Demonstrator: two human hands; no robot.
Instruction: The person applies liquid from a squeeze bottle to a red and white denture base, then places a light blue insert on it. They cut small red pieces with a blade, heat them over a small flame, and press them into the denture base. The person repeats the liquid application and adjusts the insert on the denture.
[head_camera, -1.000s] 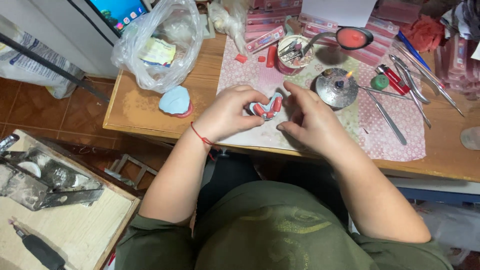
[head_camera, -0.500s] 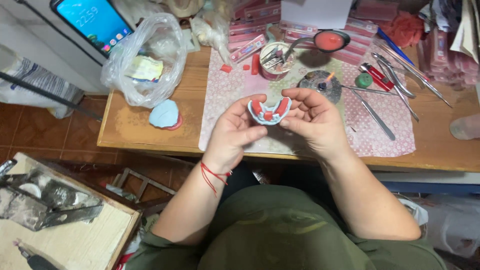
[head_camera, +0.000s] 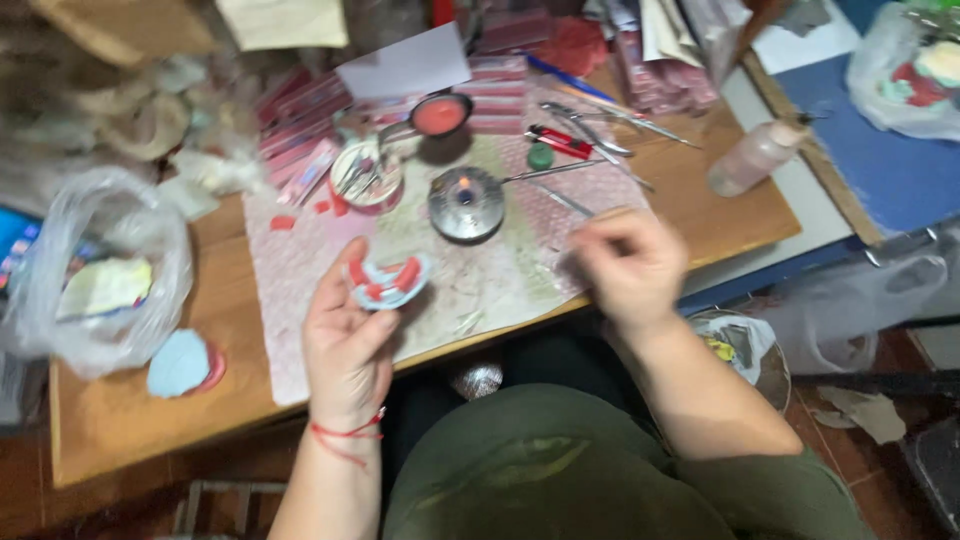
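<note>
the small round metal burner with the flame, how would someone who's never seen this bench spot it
Find the pink mat on the wooden bench. Near its middle, beyond the left hand, sits the metal burner. Unlike the red-filled pan behind, it's silvery with a tiny flame.

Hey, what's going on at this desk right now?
A person sits at a cluttered wooden table. The left hand holds up a pale blue horseshoe-shaped dental cast with red wax on it. The right hand, blurred, reaches toward the metal tools. A small burner with a tiny flame stands on the mat between them.

right hand (head_camera: 628, 268): motion-blurred | grip: unclear | top-left clutter (head_camera: 130, 110): blurred
</note>
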